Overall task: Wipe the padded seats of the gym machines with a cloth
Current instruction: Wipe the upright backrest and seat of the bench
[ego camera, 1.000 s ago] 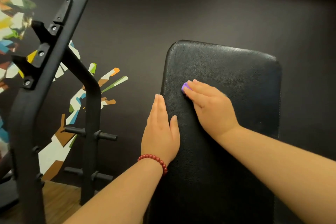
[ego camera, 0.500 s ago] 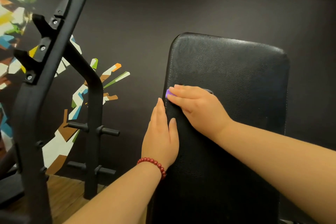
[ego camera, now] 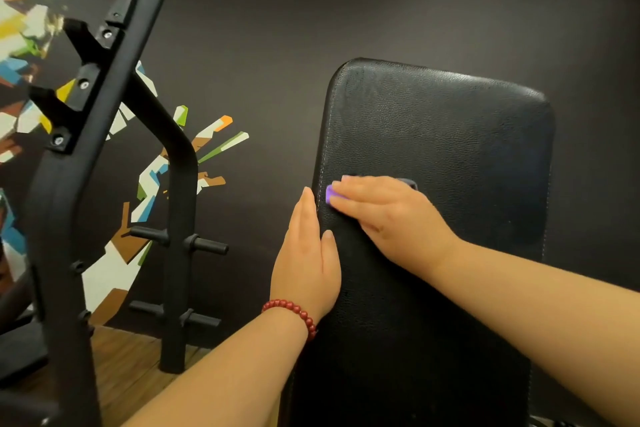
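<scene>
My right hand (ego camera: 384, 215), fingers straight, presses the purple cloth (ego camera: 330, 195) flat on the black padded seat (ego camera: 450, 135), frame centre. My left hand (ego camera: 306, 263), released and flat, rests on the seat's left edge.

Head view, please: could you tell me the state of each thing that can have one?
Padded seat, dark, touched by both hands near its left edge.
Cloth, purple, pressed flat on the seat, mostly hidden.
Right hand, fingers straight, pressing the cloth.
Left hand, open, resting on the seat's left edge.
</scene>
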The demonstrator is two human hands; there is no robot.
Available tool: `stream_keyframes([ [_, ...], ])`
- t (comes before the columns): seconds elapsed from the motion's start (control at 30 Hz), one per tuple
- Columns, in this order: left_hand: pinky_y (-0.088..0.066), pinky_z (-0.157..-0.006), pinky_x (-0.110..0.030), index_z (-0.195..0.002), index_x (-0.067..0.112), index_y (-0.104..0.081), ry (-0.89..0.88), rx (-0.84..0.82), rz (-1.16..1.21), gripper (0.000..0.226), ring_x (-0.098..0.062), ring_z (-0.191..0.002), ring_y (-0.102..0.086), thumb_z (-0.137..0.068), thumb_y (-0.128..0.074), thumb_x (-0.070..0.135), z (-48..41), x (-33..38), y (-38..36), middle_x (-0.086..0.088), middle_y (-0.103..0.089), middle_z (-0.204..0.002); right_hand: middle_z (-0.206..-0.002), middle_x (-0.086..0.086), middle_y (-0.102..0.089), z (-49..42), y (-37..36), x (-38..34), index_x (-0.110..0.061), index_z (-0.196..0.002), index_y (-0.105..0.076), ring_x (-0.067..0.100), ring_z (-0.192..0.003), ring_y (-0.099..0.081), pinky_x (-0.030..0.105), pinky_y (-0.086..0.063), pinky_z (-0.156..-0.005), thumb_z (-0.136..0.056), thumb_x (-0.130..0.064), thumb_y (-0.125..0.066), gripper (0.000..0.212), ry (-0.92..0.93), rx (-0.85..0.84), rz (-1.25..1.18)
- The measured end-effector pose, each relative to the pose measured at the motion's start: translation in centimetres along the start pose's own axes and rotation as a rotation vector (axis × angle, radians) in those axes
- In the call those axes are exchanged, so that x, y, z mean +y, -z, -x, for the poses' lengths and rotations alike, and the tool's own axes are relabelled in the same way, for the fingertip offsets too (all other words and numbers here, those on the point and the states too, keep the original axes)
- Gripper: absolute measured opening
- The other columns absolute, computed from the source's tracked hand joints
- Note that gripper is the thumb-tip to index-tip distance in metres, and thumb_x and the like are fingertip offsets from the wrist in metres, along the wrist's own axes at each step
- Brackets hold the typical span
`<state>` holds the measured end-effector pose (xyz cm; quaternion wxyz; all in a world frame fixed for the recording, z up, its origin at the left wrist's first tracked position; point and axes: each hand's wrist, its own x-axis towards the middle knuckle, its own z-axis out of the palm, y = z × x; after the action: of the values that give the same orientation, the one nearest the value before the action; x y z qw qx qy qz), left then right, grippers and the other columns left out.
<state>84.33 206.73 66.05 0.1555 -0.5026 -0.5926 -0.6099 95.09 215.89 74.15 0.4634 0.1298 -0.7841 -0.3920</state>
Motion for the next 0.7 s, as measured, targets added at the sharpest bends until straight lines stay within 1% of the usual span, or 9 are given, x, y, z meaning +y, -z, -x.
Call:
stream_keyframes([
  [0.07, -0.016, -0.111, -0.017, -0.153, 0.028, 0.005, 0.011, -0.008, 0.003, 0.065, -0.004, -0.146, -0.011, -0.103, -0.036, 0.021, 0.2, -0.2, 0.0, 0.012, -0.004, -0.161, -0.117, 0.009, -0.069, -0.1, 0.9, 1.1, -0.006, -0.111, -0.072, 0.026, -0.109, -0.065, 0.03, -0.041, -0.1, -0.093, -0.011, -0.047, 0.031, 0.09, -0.073, 0.006],
  [0.1, -0.016, -0.111, -0.018, -0.153, 0.029, 0.005, 0.013, -0.01, 0.009, 0.065, -0.005, -0.146, -0.012, -0.103, -0.036, 0.021, 0.2, -0.2, 0.0, 0.012, -0.004, -0.161, -0.115, 0.009, -0.07, -0.5, 1.3, 1.9, -0.006, -0.11, -0.073, 0.027, -0.107, -0.066, 0.03, -0.041, -0.099, -0.091, -0.008, -0.048, 0.032, 0.076, -0.059, 0.035],
  [0.23, -0.015, -0.105, -0.016, -0.154, 0.032, 0.002, 0.047, -0.004, 0.048, 0.064, -0.006, -0.146, -0.016, -0.103, -0.037, 0.022, -0.1, -0.3, -0.2, 0.012, -0.009, -0.161, -0.11, 0.009, -0.072, -1.8, 1.6, 2.8, -0.008, -0.106, -0.075, 0.022, -0.106, -0.063, 0.017, -0.032, -0.102, -0.082, 0.0, -0.06, 0.029, -0.275, 0.167, 0.11],
  [0.3, -0.016, -0.104, -0.014, -0.154, 0.033, -0.002, 0.043, 0.003, 0.076, 0.063, -0.004, -0.144, -0.018, -0.103, -0.038, 0.022, 0.0, -0.5, -0.2, 0.013, -0.012, -0.16, -0.109, 0.009, -0.072, -1.0, 0.4, 0.8, -0.007, -0.104, -0.075, 0.017, -0.108, -0.058, 0.016, -0.032, -0.104, -0.084, -0.003, -0.056, 0.028, -0.228, 0.157, 0.067],
  [0.37, -0.016, -0.102, -0.01, -0.153, 0.034, -0.004, 0.034, 0.003, 0.11, 0.062, 0.005, -0.139, -0.018, -0.103, -0.039, 0.022, 0.3, -0.7, -0.1, 0.014, -0.014, -0.159, -0.111, 0.01, -0.071, 0.5, -0.5, -1.2, -0.005, -0.106, -0.074, 0.021, -0.108, -0.063, 0.023, -0.038, -0.1, -0.085, -0.006, -0.051, 0.031, -0.093, 0.068, 0.019],
  [0.47, -0.014, -0.101, -0.008, -0.153, 0.035, -0.003, 0.043, -0.029, 0.121, 0.061, 0.011, -0.133, -0.013, -0.103, -0.036, 0.023, 0.5, -0.8, 0.0, 0.015, -0.011, -0.16, -0.113, 0.009, -0.071, 0.3, 0.5, -0.7, -0.006, -0.108, -0.073, 0.027, -0.106, -0.067, 0.029, -0.041, -0.096, -0.088, -0.01, -0.049, 0.032, -0.016, -0.044, -0.01],
  [0.6, -0.017, -0.102, -0.013, -0.153, 0.036, 0.0, 0.056, -0.037, 0.123, 0.061, 0.002, -0.14, -0.018, -0.104, -0.035, 0.025, 0.5, -0.8, 0.1, 0.015, -0.009, -0.16, -0.107, 0.011, -0.072, -1.6, 0.9, 0.7, -0.005, -0.103, -0.075, 0.029, -0.099, -0.07, 0.022, -0.037, -0.1, -0.085, -0.008, -0.048, 0.032, -0.229, 0.108, 0.072],
  [0.63, -0.016, -0.103, -0.012, -0.153, 0.036, 0.0, 0.052, -0.031, 0.121, 0.061, 0.0, -0.142, -0.017, -0.104, -0.035, 0.026, 0.6, -0.8, 0.0, 0.015, -0.009, -0.16, -0.107, 0.011, -0.072, -1.7, 0.5, 0.1, -0.005, -0.102, -0.075, 0.029, -0.099, -0.07, 0.022, -0.037, -0.1, -0.085, -0.007, -0.048, 0.032, -0.254, 0.138, 0.067],
  [0.7, -0.015, -0.103, -0.011, -0.152, 0.037, -0.001, 0.05, -0.03, 0.135, 0.06, 0.001, -0.142, -0.016, -0.104, -0.035, 0.028, 0.8, -0.9, -0.1, 0.015, -0.01, -0.16, -0.109, 0.011, -0.072, -0.7, -0.8, -1.8, -0.003, -0.104, -0.074, 0.027, -0.102, -0.068, 0.025, -0.038, -0.1, -0.084, -0.006, -0.048, 0.033, -0.197, 0.1, 0.045],
])
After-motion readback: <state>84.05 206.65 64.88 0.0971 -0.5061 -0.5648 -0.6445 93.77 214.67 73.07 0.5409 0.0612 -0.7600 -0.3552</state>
